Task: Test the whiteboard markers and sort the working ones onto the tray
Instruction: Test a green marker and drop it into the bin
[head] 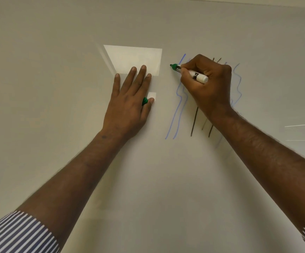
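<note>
A whiteboard (57, 88) fills the view. My right hand (210, 86) grips an uncapped green whiteboard marker (189, 72), white barrel, its tip against the board pointing left beside the drawn lines. My left hand (129, 105) lies flat on the board with fingers spread, and the green cap (145, 101) is pinched between thumb and forefinger. Wavy blue lines (178, 106) and straight black lines (193, 121) mark the board around my right hand. No tray is in view.
A bright rectangular light reflection (135, 57) sits on the board above my left hand. The board's top edge (257, 2) runs along the upper right. Striped shirt cuffs (18, 232) show at both lower corners.
</note>
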`<control>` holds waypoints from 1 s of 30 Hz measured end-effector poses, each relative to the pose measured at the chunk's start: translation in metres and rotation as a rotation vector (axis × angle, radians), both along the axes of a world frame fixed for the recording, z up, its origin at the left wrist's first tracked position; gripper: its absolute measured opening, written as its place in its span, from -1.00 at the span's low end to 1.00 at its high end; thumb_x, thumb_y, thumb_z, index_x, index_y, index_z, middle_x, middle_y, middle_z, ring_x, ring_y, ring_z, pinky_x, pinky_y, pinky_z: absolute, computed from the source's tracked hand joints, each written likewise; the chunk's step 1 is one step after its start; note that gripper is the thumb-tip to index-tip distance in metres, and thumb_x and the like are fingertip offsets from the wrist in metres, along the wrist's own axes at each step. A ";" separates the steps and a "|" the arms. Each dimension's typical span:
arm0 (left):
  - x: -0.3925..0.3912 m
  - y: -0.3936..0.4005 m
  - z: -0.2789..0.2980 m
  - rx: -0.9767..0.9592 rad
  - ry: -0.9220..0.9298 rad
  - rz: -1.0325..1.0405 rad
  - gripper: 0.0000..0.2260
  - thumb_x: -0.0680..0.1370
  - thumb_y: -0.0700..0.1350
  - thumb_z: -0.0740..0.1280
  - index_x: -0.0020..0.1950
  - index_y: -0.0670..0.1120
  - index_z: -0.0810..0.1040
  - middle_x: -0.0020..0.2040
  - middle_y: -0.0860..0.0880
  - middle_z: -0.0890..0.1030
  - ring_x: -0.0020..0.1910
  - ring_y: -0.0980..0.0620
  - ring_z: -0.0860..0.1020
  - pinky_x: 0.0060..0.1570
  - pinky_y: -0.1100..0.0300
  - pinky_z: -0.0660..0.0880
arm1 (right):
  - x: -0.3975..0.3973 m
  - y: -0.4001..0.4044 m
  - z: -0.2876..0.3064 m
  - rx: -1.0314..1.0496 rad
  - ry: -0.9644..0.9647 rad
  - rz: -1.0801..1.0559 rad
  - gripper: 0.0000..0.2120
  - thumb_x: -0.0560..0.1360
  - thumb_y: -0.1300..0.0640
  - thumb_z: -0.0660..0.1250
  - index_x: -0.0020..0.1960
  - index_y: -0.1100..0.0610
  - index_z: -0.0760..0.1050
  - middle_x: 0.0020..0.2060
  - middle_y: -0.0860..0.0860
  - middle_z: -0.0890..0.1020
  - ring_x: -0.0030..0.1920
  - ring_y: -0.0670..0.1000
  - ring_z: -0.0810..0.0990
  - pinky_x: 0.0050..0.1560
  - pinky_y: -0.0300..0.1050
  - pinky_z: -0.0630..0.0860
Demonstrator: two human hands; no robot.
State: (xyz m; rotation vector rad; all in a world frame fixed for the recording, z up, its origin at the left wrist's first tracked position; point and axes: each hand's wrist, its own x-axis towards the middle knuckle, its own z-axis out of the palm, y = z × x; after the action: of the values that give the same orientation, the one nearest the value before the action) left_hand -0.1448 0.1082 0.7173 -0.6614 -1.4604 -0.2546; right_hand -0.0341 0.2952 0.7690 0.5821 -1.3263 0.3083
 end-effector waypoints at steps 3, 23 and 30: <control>0.000 0.000 0.000 0.001 0.007 -0.006 -0.47 0.70 0.07 0.00 0.64 -0.10 0.11 0.65 -0.06 0.07 0.64 -0.05 0.00 0.59 -0.16 -0.08 | -0.004 -0.004 -0.013 0.035 -0.024 -0.020 -0.85 0.51 0.13 0.42 -0.17 0.19 0.63 -0.33 0.03 0.67 -0.35 0.04 0.60 -0.32 -0.01 0.49; -0.003 0.001 0.000 -0.003 0.012 -0.019 -0.48 0.70 0.05 0.03 0.64 -0.11 0.10 0.65 -0.07 0.07 0.64 -0.06 0.00 0.58 -0.18 -0.07 | 0.006 -0.004 -0.118 0.265 -0.225 0.028 -0.95 0.50 0.27 0.45 -0.13 0.21 0.68 -0.29 -0.01 0.66 -0.32 -0.04 0.59 -0.26 -0.20 0.50; -0.003 0.000 0.000 -0.007 0.012 -0.017 -0.47 0.70 0.05 0.02 0.64 -0.11 0.09 0.65 -0.07 0.06 0.64 -0.06 0.00 0.58 -0.18 -0.07 | 0.018 0.004 -0.076 0.443 -0.108 -0.070 -0.96 0.51 0.28 0.45 -0.11 0.24 0.67 -0.25 0.05 0.69 -0.29 0.02 0.63 -0.21 -0.15 0.54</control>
State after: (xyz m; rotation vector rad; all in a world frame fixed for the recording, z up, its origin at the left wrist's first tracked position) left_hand -0.1475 0.1081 0.7169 -0.6803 -1.4450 -0.2581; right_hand -0.0160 0.2992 0.6928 0.8958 -1.5272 -0.0164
